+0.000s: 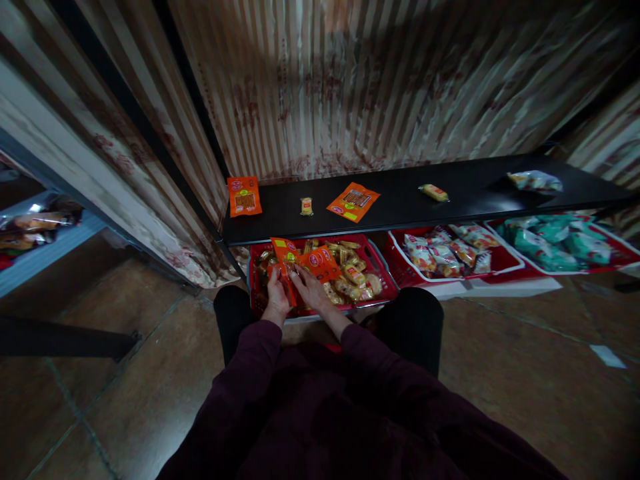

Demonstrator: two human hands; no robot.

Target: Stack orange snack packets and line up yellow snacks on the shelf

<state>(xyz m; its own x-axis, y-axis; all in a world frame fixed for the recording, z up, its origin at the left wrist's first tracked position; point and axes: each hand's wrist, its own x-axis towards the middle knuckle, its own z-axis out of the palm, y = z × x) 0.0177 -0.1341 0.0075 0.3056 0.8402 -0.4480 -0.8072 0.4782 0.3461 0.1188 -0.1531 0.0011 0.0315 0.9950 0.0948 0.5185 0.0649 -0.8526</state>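
Both hands are over a red basket [387, 283] filled with small wrapped snacks. My left hand [277, 297] is closed on an orange snack packet [286, 251] at the basket's left side. Close beside it, my right hand [311, 291] has its fingers against the orange packets; its grip is partly hidden. Another orange snack packet [323, 263] lies by the right fingertips, on top of the wrapped snacks [354, 276]. Some packets overlap, so their edges are hard to separate.
On the black shelf [280, 223] lie two orange packets [245, 197] [353, 202], small yellow-wrapped snacks [307, 206] [434, 193] and a clear-wrapped item [535, 181]. Rightward stand a basket of white-and-red packets [515, 265] and one of green packets [625, 257]. A dark post [193, 87] rises left.
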